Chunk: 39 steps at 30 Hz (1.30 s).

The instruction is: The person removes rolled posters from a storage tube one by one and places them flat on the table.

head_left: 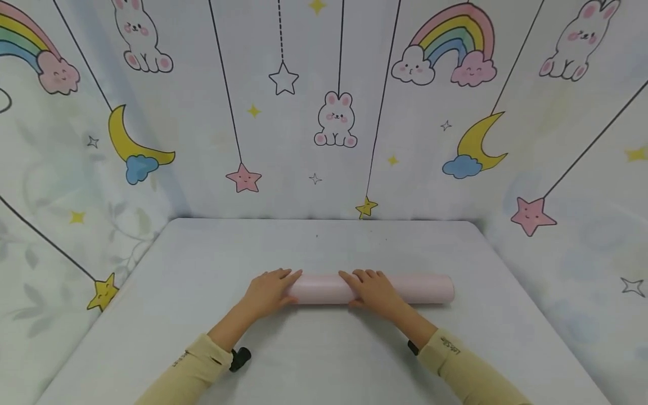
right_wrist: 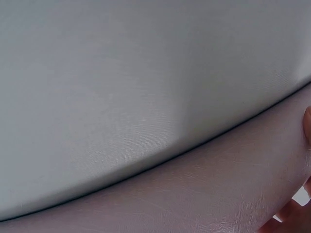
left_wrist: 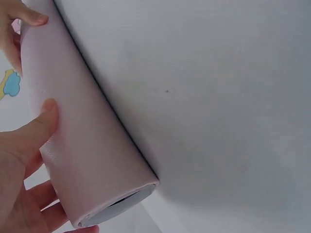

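Note:
A pale pink rolled-up mat (head_left: 324, 289) lies crosswise on the white table, its surface finely creased. My left hand (head_left: 268, 292) grips its left end, thumb on the near side and fingers over the far side. Around the middle of the roll, my right hand (head_left: 374, 295) holds on the same way, and the right end sticks out beyond it. The left wrist view shows the open end of the mat (left_wrist: 87, 131) with a greyish-white inside, next to the left thumb (left_wrist: 46, 119). Only the edge of the right hand (right_wrist: 307, 126) appears in the right wrist view.
The white table (head_left: 324, 354) has rounded far corners and a few tiny dark specks. Printed cloth walls (head_left: 304, 140) with rabbits, stars and moons enclose it at the back and sides. A black wrist device (head_left: 240, 359) shows by the left sleeve.

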Motion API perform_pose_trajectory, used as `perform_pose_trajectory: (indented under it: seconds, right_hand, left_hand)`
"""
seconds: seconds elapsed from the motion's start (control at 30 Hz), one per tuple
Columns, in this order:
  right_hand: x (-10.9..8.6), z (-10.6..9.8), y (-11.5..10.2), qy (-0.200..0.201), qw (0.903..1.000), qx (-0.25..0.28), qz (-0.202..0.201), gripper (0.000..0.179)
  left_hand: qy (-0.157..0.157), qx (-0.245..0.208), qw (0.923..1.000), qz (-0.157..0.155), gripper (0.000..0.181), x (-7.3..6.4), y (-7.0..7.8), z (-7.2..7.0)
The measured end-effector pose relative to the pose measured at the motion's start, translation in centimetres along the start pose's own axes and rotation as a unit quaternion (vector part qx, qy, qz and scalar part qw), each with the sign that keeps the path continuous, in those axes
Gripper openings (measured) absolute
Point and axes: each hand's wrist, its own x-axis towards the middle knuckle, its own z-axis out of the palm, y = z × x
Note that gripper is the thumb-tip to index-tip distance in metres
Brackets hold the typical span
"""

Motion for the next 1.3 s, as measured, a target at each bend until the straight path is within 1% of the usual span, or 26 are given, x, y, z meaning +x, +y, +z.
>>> perform_pose_trajectory:
  seconds: [0.07,0.17,0.3,0.43,0.63,0.73,0.8,0.87,0.93,1.0,1.1,1.27,1.3]
  right_hand:
    - [0.0,0.0,0.0,0.0,1.0,0.0,0.001,0.071]
    - [0.0,-0.1,0.0,-0.005,0.9999,0.003,0.009,0.071]
    - [0.0,-0.3,0.1,-0.018,0.9995,0.017,0.019,0.07]
    - [-0.1,-0.6,0.1,-0.029,0.9988,0.031,0.023,0.07]
    - [-0.2,-0.6,0.2,-0.022,0.9991,0.03,0.019,0.07]
    - [-0.3,-0.5,0.3,-0.026,0.9993,0.022,0.019,0.07]
    - [-0.3,-0.4,0.2,-0.025,0.9994,0.015,0.017,0.071]
    - [-0.3,-0.2,0.1,-0.023,0.9996,0.011,0.014,0.07]
    - [-0.3,-0.1,0.0,-0.015,0.9998,0.01,0.009,0.07]
    - [-0.4,-0.1,-0.1,-0.011,0.9998,0.013,0.007,0.07]
    - [-0.3,0.0,-0.2,-0.012,0.9997,0.02,0.01,0.071]
    - [0.0,-0.1,-0.2,-0.015,0.9993,0.031,0.015,0.071]
    - [0.0,-0.1,-0.2,-0.016,0.9992,0.033,0.016,0.071]
  left_hand:
    - [-0.006,-0.008,0.9999,-0.001,0.062,-0.1,-0.2,0.0]
    - [-0.001,-0.026,0.9995,-0.017,0.067,-0.2,-0.4,-0.1]
    - [0.004,-0.043,0.9968,-0.066,0.073,-0.5,-0.8,-0.3]
    - [-0.002,-0.072,0.9917,-0.106,0.074,-1.3,-1.4,-0.6]
    - [0.007,-0.132,0.9786,-0.158,0.073,-2.5,-2.3,-0.6]
    - [0.007,-0.163,0.9681,-0.19,0.072,-2.9,-2.5,-0.4]
    - [0.008,-0.187,0.9594,-0.211,0.07,-3.3,-2.5,-0.4]
    - [0.014,-0.22,0.9481,-0.229,0.066,-3.6,-2.6,-0.1]
    - [0.02,-0.263,0.9338,-0.242,0.059,-3.9,-2.7,0.1]
    - [0.025,-0.315,0.9155,-0.25,0.052,-4.2,-2.8,0.4]
    - [0.022,-0.385,0.8839,-0.265,0.045,-4.3,-2.8,0.6]
    - [0.003,-0.469,0.8321,-0.296,0.043,-4.1,-2.8,0.7]
    - [-0.001,-0.482,0.8227,-0.301,0.042,-4.1,-2.8,0.7]
